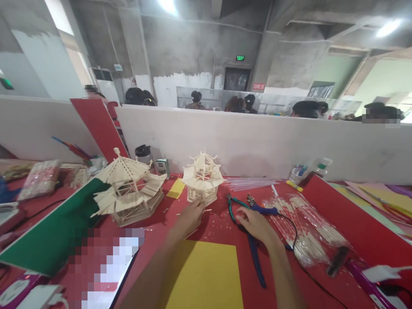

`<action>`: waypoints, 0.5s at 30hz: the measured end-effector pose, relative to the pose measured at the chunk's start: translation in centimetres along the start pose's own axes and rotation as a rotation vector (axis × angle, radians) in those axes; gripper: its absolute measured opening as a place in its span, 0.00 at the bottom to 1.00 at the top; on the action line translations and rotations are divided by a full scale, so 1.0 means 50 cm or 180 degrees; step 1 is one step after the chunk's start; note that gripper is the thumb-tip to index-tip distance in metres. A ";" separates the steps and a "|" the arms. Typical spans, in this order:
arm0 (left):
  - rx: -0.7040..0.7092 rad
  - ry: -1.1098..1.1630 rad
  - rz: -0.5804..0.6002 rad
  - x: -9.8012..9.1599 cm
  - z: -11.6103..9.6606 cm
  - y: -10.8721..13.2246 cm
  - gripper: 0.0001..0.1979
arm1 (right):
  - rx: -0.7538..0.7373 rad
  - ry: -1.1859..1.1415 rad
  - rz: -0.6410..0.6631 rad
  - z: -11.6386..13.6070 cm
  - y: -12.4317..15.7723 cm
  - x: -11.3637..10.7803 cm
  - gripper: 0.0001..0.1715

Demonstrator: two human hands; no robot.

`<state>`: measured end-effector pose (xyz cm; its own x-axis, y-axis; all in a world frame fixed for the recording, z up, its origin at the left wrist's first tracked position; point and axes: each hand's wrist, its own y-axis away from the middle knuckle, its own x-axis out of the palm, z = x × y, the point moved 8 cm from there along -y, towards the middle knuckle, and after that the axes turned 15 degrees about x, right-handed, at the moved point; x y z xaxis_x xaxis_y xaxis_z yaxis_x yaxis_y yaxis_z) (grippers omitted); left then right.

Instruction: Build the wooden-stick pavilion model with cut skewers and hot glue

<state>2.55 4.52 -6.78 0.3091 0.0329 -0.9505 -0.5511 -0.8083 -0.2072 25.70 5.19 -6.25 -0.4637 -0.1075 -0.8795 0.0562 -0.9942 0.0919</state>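
My left hand (190,218) reaches forward over the red table (222,227), its fingers stretched toward the base of a small pavilion model built of wooden sticks (202,178). The fingertips touch or nearly touch its lower edge. My right hand (254,224) rests on the table to the right with fingers curled, lying over a blue-handled tool (255,253) next to green-handled pliers (234,206). I cannot tell whether it grips anything. A larger stick pavilion (128,189) stands to the left.
A yellow sheet (206,274) lies near me, a green sheet (48,240) at left. Clear bags of sticks (305,227) and a black cable lie at right. A white partition (257,141) runs along the back, with several people beyond it. Stick offcuts litter the table.
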 end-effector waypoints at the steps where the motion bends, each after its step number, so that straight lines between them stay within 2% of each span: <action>1: -0.0002 -0.0027 -0.0115 0.006 0.005 -0.005 0.15 | 0.0027 -0.0013 -0.0058 -0.005 -0.003 0.005 0.15; 5: -0.0009 0.0094 -0.0248 0.027 0.020 -0.022 0.14 | 0.0019 0.0043 -0.0272 -0.037 -0.010 -0.001 0.16; 9: 0.0075 0.0113 -0.0341 0.024 0.012 -0.040 0.14 | -0.0018 0.0077 -0.0255 -0.066 -0.002 -0.010 0.17; 12: 0.0172 0.0022 -0.0327 0.015 -0.003 -0.043 0.14 | 0.0037 0.0053 -0.0256 -0.069 0.001 -0.011 0.18; 15: 0.0335 -0.0071 -0.0154 0.004 -0.019 -0.028 0.13 | 0.0090 0.0075 -0.0255 -0.057 0.000 -0.002 0.16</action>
<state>4.12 5.09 -6.47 0.3206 0.0846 -0.9434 -0.6145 -0.7393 -0.2751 28.26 5.24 -7.49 -0.4446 -0.0277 -0.8953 -0.0054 -0.9994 0.0336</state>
